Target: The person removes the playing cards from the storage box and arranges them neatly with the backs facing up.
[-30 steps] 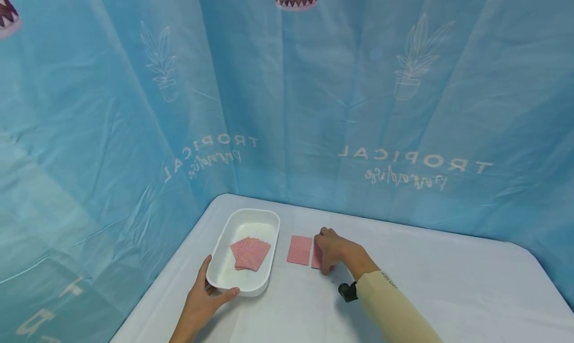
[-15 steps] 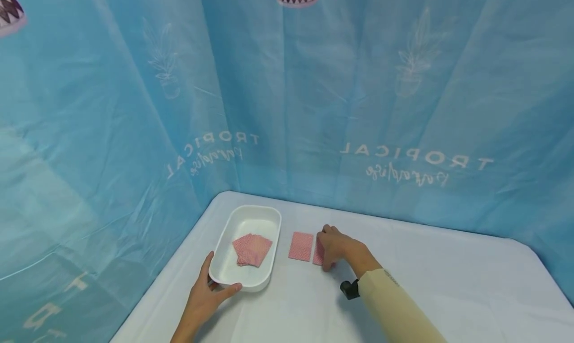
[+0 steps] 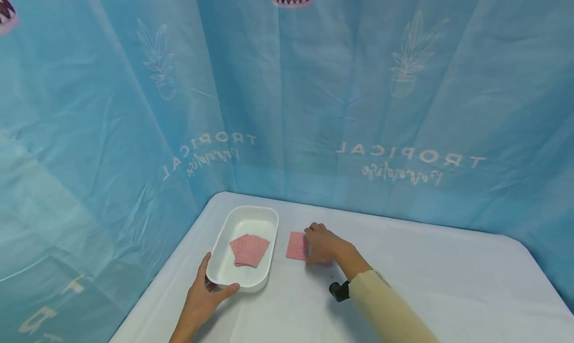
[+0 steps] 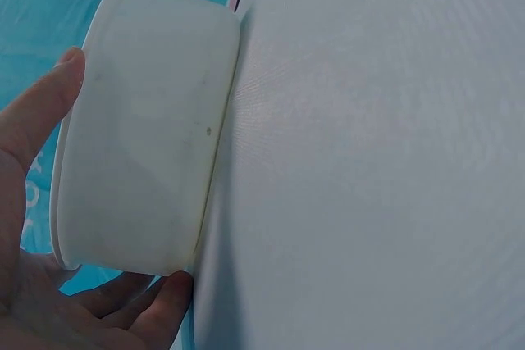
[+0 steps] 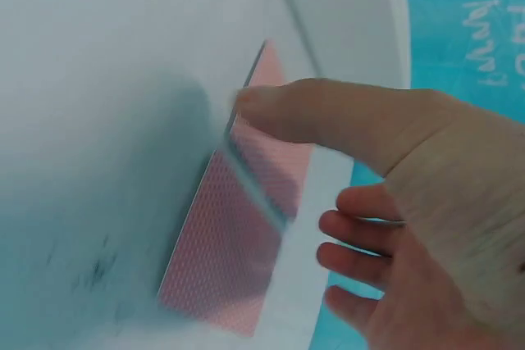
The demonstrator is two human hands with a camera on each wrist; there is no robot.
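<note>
A missed or doubled pickup looks like the chief hazard here. The person's right grip (image 3: 320,246), a bare hand, is spread fairly wide over the two red-patterned cards, the left card (image 3: 295,246) and the right card (image 3: 326,263), which lie side by side on the white worktop (image 3: 287,308). The wrist view shows the thumb (image 5: 275,111) across the near edge of the left card and the other fingers loosely bent beyond the far edge; whether any skin touches a card I cannot tell, and nothing looks pinched. Because only a narrow gap parts the cards, a sideways drift of the hand could knock one against the other or catch both. Lying flat, a card offers little edge to get under, so pressing down might slide it along the cloth or bend it. Whether each is a single card or a thin stack is unclear; a stack could fan out when lifted. The left grip (image 3: 202,295) holds the near corner of the white tub (image 3: 253,224), thumb against the rim, fingers round the side. An uneven squeeze or tug there could tip or turn the tub and shift the overlapping card pile (image 3: 252,252) inside.
</note>
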